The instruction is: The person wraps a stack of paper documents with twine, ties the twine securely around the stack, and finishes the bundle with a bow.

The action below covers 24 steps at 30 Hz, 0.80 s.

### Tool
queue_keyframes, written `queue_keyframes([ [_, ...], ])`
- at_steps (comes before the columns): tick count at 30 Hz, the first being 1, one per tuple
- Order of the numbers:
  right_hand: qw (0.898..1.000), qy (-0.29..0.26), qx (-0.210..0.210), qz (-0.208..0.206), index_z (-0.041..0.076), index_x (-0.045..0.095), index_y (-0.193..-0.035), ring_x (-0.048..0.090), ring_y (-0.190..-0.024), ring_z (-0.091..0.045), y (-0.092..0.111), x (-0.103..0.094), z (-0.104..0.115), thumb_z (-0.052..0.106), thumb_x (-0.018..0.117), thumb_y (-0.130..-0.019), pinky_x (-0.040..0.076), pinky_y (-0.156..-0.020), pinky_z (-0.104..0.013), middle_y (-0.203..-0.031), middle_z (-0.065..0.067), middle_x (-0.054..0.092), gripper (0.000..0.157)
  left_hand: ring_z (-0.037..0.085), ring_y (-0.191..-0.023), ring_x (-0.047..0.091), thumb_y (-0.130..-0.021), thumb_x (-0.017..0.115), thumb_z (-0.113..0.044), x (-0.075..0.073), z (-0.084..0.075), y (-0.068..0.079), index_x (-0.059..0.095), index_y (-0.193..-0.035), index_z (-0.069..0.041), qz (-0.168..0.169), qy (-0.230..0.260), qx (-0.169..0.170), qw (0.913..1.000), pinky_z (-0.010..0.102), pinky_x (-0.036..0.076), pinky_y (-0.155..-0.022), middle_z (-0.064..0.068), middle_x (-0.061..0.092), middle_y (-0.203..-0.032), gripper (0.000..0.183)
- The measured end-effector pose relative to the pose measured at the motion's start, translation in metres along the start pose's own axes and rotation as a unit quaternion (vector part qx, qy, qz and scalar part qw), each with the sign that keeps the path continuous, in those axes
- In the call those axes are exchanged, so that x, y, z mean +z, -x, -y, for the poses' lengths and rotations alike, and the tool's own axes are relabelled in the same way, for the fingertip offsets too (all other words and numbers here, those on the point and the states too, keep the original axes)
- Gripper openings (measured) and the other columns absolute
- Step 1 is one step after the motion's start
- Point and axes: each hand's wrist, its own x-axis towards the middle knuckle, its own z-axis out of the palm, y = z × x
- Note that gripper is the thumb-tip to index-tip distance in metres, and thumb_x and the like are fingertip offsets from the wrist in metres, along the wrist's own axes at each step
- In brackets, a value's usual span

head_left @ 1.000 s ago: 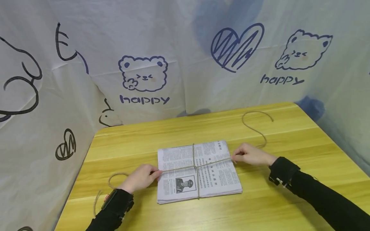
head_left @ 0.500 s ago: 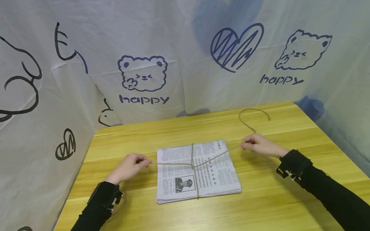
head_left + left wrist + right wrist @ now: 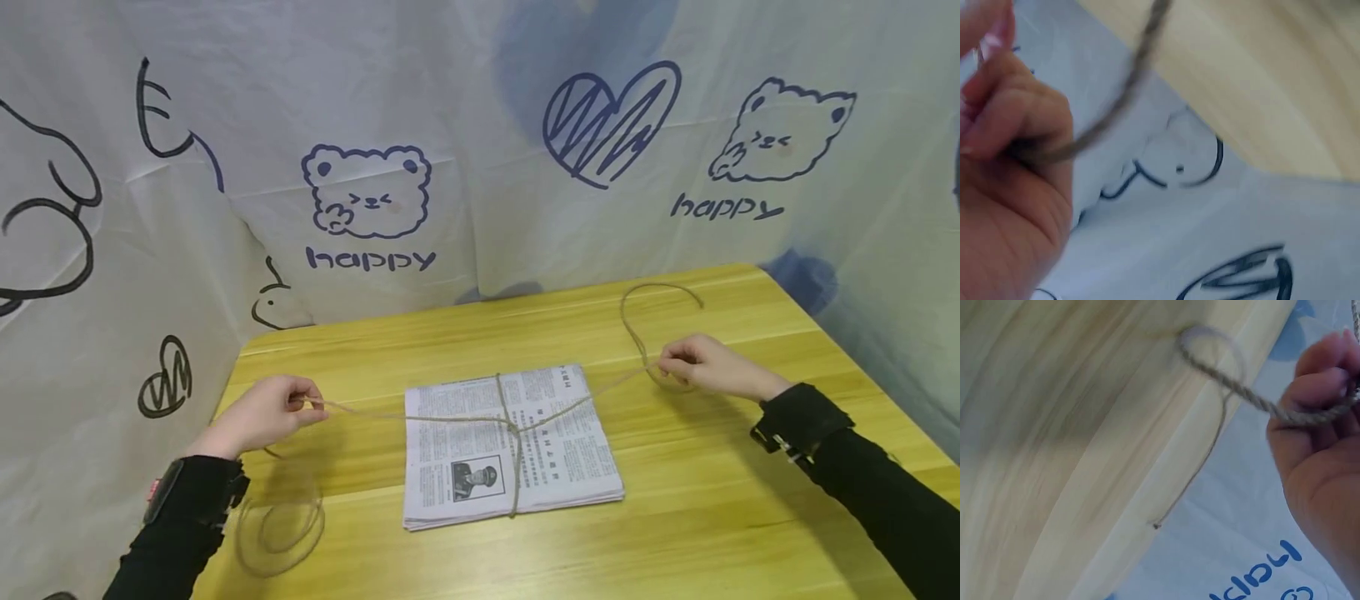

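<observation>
A stack of folded newspapers (image 3: pixel 555 467) lies on the table with brown twine (image 3: pixel 514 475) running over it from back to front. Two strands leave the crossing near the middle of the top sheet, one to each side. Left of the stack, my left hand (image 3: pixel 266 412) pinches one strand above the table; in the left wrist view the twine (image 3: pixel 1129 94) passes through its curled fingers. On the other side my right hand (image 3: pixel 708 364) pinches the second strand, and the right wrist view shows that twine (image 3: pixel 1254 397) running into the fingers.
The wooden table (image 3: pixel 675 517) has its back edge against a white cloth (image 3: pixel 495 200) with drawings. A loose twine tail (image 3: pixel 626 312) curves at the back right. Another tail (image 3: pixel 281 571) hangs in loops below the left hand.
Both hands have moved outward from the stack, the left to the left and the right to the right and slightly back. The strands between them now rise off the newspapers' sides.
</observation>
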Motion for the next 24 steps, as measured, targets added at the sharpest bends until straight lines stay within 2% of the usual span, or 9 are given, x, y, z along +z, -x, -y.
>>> queue_keyframes([
  [5, 0.999, 0.047, -0.012, -0.015, 0.009, 0.064, -0.083, 0.040, -0.054, -0.009, 0.002, 0.002, -0.002, 0.017, 0.054, -0.097, 0.035, -0.052, -0.027, -0.065, 0.000, 0.050, 0.020, 0.017, -0.063, 0.039, -0.097, 0.055, -0.015, -0.024, 0.007, -0.002, 0.067, -0.094, -0.005, -0.027, -0.045, -0.022, 0.9984, 0.034, 0.033, -0.058, 0.003, 0.051, -0.076, 0.016],
  [8, 0.997, 0.076, -0.020, -0.029, 0.010, 0.068, -0.087, 0.043, -0.058, -0.010, 0.000, 0.005, -0.002, 0.016, 0.057, -0.096, 0.036, -0.054, -0.028, -0.072, -0.001, 0.056, 0.016, 0.031, -0.075, 0.052, -0.097, 0.053, -0.015, -0.030, 0.009, -0.005, 0.069, -0.098, 0.001, -0.050, -0.088, -0.031, 0.9944, 0.042, 0.042, -0.065, 0.016, 0.061, -0.088, 0.023],
  [11, 0.994, 0.099, -0.025, -0.049, 0.009, 0.070, -0.092, 0.045, -0.065, -0.013, -0.002, 0.008, -0.002, 0.014, 0.058, -0.095, 0.038, -0.058, -0.030, -0.081, -0.003, 0.058, 0.014, 0.037, -0.084, 0.056, -0.097, 0.052, -0.021, -0.031, 0.011, -0.010, 0.068, -0.105, 0.005, -0.061, -0.117, -0.052, 0.9899, 0.047, 0.044, -0.071, 0.023, 0.064, -0.097, 0.031],
  [12, 0.993, 0.105, -0.025, -0.056, 0.008, 0.071, -0.094, 0.045, -0.066, -0.015, -0.002, 0.008, -0.002, 0.012, 0.058, -0.095, 0.037, -0.059, -0.031, -0.082, -0.003, 0.057, 0.014, 0.038, -0.085, 0.058, -0.098, 0.051, -0.023, -0.032, 0.010, -0.011, 0.067, -0.107, 0.006, -0.059, -0.113, -0.060, 0.9900, 0.047, 0.044, -0.071, 0.025, 0.065, -0.099, 0.035],
  [14, 0.991, 0.112, -0.021, -0.066, 0.007, 0.071, -0.095, 0.043, -0.068, -0.016, -0.003, 0.008, -0.001, 0.010, 0.058, -0.094, 0.036, -0.060, -0.032, -0.082, -0.003, 0.054, 0.014, 0.030, -0.070, 0.058, -0.099, 0.049, -0.028, -0.032, 0.011, -0.014, 0.067, -0.109, 0.005, -0.050, -0.092, -0.077, 0.9915, 0.041, 0.043, -0.062, 0.020, 0.067, -0.087, 0.039],
  [17, 0.990, 0.117, -0.013, -0.083, 0.005, 0.072, -0.096, 0.044, -0.068, -0.017, -0.003, 0.007, -0.001, 0.009, 0.059, -0.094, 0.037, -0.060, -0.033, -0.082, -0.003, 0.054, 0.014, 0.022, -0.064, 0.059, -0.101, 0.045, -0.028, -0.032, 0.010, -0.018, 0.063, -0.114, 0.006, -0.038, -0.012, -0.086, 0.9955, 0.041, 0.047, -0.065, 0.014, 0.068, -0.079, 0.040],
  [19, 0.989, 0.112, -0.010, -0.099, 0.005, 0.071, -0.098, 0.050, -0.070, -0.018, -0.002, 0.005, -0.003, 0.010, 0.059, -0.094, 0.041, -0.062, -0.034, -0.085, -0.005, 0.058, 0.014, 0.026, -0.071, 0.064, -0.102, 0.042, -0.022, -0.031, 0.012, -0.020, 0.059, -0.119, 0.006, -0.046, 0.033, -0.076, 0.9955, 0.046, 0.050, -0.073, 0.016, 0.068, -0.083, 0.037],
  [20, 0.988, 0.107, -0.010, -0.108, 0.004, 0.071, -0.099, 0.053, -0.071, -0.019, -0.002, 0.004, -0.003, 0.009, 0.058, -0.094, 0.043, -0.062, -0.035, -0.087, -0.006, 0.060, 0.014, 0.030, -0.083, 0.065, -0.102, 0.041, -0.019, -0.031, 0.012, -0.021, 0.057, -0.120, 0.007, -0.056, 0.050, -0.064, 0.9951, 0.050, 0.049, -0.080, 0.019, 0.068, -0.092, 0.035],
  [24, 0.983, 0.076, -0.012, -0.165, 0.000, 0.069, -0.103, 0.062, -0.082, -0.027, -0.002, 0.001, -0.001, 0.008, 0.056, -0.095, 0.051, -0.070, -0.043, -0.095, -0.013, 0.066, 0.017, 0.042, -0.109, 0.053, -0.102, 0.039, -0.014, -0.034, 0.005, -0.025, 0.051, -0.128, 0.004, -0.138, 0.073, -0.020, 0.9876, 0.057, 0.042, -0.091, 0.027, 0.056, -0.121, 0.034],
])
